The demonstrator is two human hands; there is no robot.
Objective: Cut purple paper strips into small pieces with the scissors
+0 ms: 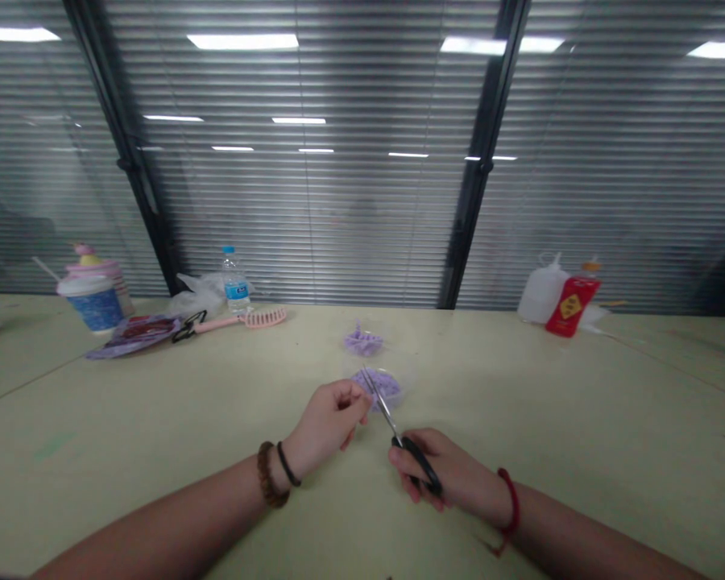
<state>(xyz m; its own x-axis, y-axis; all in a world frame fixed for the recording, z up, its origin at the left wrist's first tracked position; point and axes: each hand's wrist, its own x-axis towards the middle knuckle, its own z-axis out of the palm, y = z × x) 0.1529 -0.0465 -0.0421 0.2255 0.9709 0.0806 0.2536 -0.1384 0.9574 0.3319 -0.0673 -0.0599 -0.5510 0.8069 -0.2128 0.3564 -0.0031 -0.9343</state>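
Note:
My right hand (430,469) grips a pair of scissors (387,412) by the black handles. The blades point up and away, slightly parted, beside the fingertips of my left hand (332,415). Those left fingers are pinched together; whatever they hold is too small to make out. Just beyond them sits a clear shallow container of small purple pieces (384,383), partly covered from view by the hand and blades. Farther back, a second clear container (363,342) holds more purple bits, with a piece sticking up.
At the back left stand a blue cup (95,304), a pink container (118,278), a water bottle (236,283), a purple package (136,334) and a pink hairbrush (264,319). A white squeeze bottle (542,294) and a red bottle (573,304) stand back right. Blinds (338,201) rise behind the table (519,387).

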